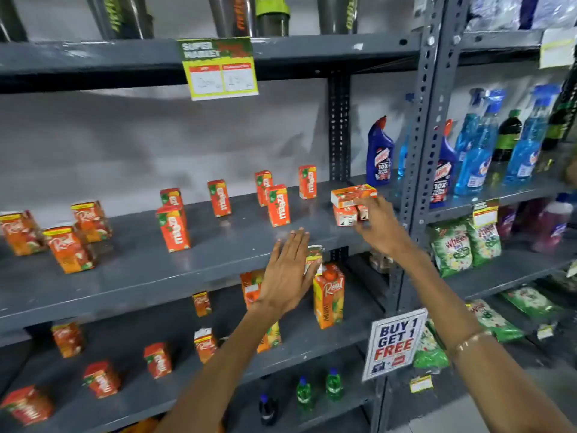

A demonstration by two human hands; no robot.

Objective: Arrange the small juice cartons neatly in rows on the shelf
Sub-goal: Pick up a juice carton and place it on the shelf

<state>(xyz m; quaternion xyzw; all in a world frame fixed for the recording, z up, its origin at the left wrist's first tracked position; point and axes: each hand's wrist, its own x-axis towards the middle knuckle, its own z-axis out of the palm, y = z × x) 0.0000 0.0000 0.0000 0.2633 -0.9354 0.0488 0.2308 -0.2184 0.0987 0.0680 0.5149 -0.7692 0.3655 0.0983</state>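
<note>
Several small orange Maaza cartons [174,228] stand scattered on the grey middle shelf [140,270], and three Real cartons [70,249] stand at its left. At the shelf's right end, one carton lies flat across the top of a small stack of cartons [351,195]. My right hand [379,225] rests on the front of this stack, fingers curled on the cartons. My left hand [288,270] hovers flat over the shelf's front edge, fingers together and extended, holding nothing. It partly hides a carton top [314,254] below.
A tall Real carton [328,295] and several small cartons stand on the lower shelf. Blue cleaner bottles [379,153] stand right of the stack, past a grey upright post [427,126]. Detergent packs [452,246] and a "Buy 1 Get 1 Free" sign [395,343] sit at right.
</note>
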